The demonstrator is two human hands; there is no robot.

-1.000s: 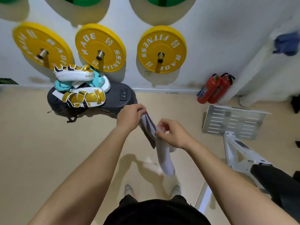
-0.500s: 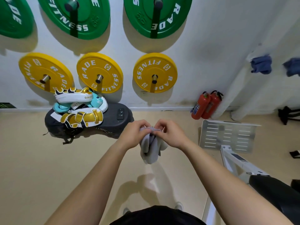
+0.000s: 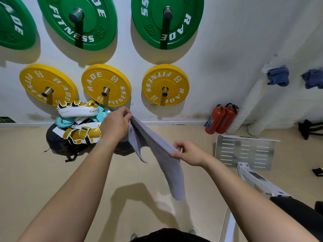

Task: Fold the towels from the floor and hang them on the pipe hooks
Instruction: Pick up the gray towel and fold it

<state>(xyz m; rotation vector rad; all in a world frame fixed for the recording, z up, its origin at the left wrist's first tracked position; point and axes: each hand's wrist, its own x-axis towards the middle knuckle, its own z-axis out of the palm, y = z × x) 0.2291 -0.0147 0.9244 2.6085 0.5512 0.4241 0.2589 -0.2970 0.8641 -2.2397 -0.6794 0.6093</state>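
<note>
Gym corner: white wall (image 3: 227, 41) hung with weight plates, beige floor (image 3: 35, 172). Looking down at a grey towel (image 3: 157, 147) stretched mid-air between two hands held well apart. Top corner gripped in left hand (image 3: 116, 126), fingers curled tight, up towards the wall. Lower edge pinched between thumb and fingers of right hand (image 3: 188, 153), nearer the body. Rest of the cloth hanging slack below that pinch, clear of the floor, with a loose corner drooping mid-span.

Progress, as a judgement: not folded yet, just opened out, probably lining up edges for a first fold. Two blue towels (image 3: 277, 76) already up on the white pipes (image 3: 251, 102) at far right, second one (image 3: 313, 81) partly cut by the frame edge. Both bunched rather than neat; hooks too small to make out. Left to do for the grey one: fold, carry right, hang. No other towels seen on the visible floor — possibly the last, can't tell beyond the frame.

Writing:
- "RADE FITNESS" in white on green plates (image 3: 78, 20) and yellow plates (image 3: 106, 84), plus a small square logo on the yellow.
- Small marks on the green, looking like "10 KG".
- "GINGP…" on white-and-gold boxing pads (image 3: 78, 109), remainder cut off.
- Label on red fire extinguishers (image 3: 221, 118) too small to read.
</note>
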